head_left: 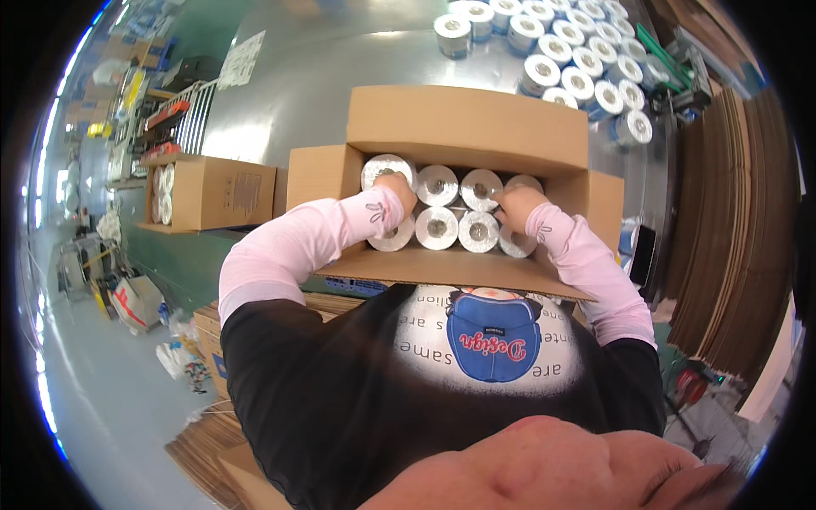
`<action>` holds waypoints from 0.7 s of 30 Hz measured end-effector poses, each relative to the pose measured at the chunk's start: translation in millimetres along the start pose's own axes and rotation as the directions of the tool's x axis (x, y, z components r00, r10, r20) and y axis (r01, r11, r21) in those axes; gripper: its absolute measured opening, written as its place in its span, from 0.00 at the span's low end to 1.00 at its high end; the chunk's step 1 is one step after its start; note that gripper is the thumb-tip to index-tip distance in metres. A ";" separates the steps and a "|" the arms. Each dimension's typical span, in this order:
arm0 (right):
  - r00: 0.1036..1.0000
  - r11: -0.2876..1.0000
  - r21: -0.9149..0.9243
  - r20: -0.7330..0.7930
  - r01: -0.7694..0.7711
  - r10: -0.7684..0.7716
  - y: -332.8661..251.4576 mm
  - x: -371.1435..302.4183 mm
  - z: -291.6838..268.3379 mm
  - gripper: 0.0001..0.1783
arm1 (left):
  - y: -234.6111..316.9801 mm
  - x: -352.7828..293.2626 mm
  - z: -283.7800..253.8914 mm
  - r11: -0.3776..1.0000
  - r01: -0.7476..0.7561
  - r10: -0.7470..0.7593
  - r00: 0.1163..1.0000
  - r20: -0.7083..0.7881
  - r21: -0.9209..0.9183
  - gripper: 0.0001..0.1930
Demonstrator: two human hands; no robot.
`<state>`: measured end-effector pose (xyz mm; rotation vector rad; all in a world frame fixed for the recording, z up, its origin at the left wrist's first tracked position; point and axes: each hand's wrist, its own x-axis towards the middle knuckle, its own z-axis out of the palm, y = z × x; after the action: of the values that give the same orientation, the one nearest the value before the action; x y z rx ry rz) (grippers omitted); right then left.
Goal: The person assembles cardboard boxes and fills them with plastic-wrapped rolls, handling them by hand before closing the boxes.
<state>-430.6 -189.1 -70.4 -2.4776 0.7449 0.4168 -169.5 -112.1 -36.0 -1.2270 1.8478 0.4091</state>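
An open cardboard box (467, 119) stands in front of me with its flaps folded out. Inside, wrapped white rolls stand on end in two rows, among them a middle roll (437, 229). My left hand (399, 190) is closed at the core of the far left roll (381, 168), which looks a little higher than its neighbours. My right hand (518, 206) reaches in at the right end, its fingers curled at the far right roll (524, 182). Its fingertips are partly hidden. Pink sleeves cover both my forearms.
Many more white rolls (586, 61) stand on the metal table (297, 76) at the far right. A second box (229, 194) with rolls sits to the left by a roller conveyor (194, 115). Stacked flat cardboard (722, 221) rises on the right, near a dark phone-like object (643, 255).
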 end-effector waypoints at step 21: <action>0.996 0.995 0.060 -0.046 -0.080 0.082 -11.7 -6.4 -37.5 0.12 | 9.5 56.2 5.0 0.989 -0.081 0.071 0.994 0.081 0.124 0.18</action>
<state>-423.7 -198.9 -32.4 -2.4167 0.8673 0.3603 -183.8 -137.5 -85.3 -1.0436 1.8307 0.3689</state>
